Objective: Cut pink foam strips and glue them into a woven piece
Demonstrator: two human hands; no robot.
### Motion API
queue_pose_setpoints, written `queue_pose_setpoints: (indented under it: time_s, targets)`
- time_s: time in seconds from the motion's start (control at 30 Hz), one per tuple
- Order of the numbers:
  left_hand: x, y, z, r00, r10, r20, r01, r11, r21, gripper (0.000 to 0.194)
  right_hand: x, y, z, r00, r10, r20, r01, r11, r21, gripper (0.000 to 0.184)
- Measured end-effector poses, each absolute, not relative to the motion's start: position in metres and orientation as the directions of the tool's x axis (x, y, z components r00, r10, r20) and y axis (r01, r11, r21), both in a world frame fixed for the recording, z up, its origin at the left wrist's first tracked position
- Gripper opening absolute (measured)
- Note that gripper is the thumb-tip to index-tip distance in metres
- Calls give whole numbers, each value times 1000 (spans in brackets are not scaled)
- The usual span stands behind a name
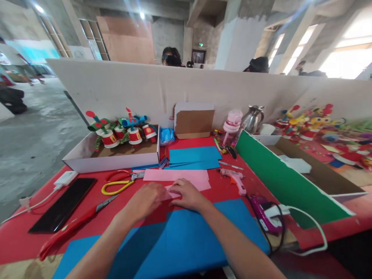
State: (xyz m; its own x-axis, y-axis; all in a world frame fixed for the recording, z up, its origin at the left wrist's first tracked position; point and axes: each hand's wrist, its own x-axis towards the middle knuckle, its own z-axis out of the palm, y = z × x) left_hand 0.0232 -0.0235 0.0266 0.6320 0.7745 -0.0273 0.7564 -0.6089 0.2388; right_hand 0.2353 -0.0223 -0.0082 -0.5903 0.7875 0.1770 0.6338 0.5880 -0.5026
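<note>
My left hand [151, 198] is low over the red tabletop, its fingers curled and slightly blurred at the left end of a small pink paper piece [167, 192]. From the other side my right hand [187, 194] presses on the same piece, fingers bent and thumb towards the left hand. The fingertips partly hide it, so its exact shape cannot be made out. Just beyond lie longer pink paper strips [174, 175], with blue paper sheets [194, 156] behind them. A large blue sheet [186, 244] spreads beneath my forearms.
Left are yellow- and red-handled scissors [117, 187], red-handled shears [72, 226], a black phone [62, 205] and a box [116, 166] holding paper-cup figures [109, 138]. Right are a pink glue gun [236, 180], a purple power block [264, 215], a cord and a green-sided box [285, 182].
</note>
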Motion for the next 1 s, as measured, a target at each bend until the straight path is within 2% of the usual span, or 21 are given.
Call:
queue_pose_setpoints:
  time_s: [0.13,0.33,0.47,0.53,0.6,0.77,1.0]
  targets:
    - [39,-39,32,531,827,-186,847,-515,132,32,235,-23,-8,-596,787,160,643,587,-491,43]
    - [54,-40,32,463,877,-131,886,-461,45,28,234,-23,-3,-593,787,171,657,596,-462,27]
    - [57,-43,29,468,876,-119,883,-470,7,26,230,-27,5,-617,778,117,731,622,-279,9]
    - [54,-49,27,519,846,-124,853,-521,23,26,231,-34,6,-635,765,108,743,643,-186,15]
    - [49,-57,21,571,817,-80,821,-568,57,27,235,-44,5,-637,761,121,748,649,-141,21]
    - [24,-69,3,582,812,47,807,-583,96,30,259,-60,-4,-537,815,216,795,575,-194,17]
    - [11,-78,14,542,839,-53,840,-539,67,29,259,-67,-6,-605,752,263,731,655,-190,22]
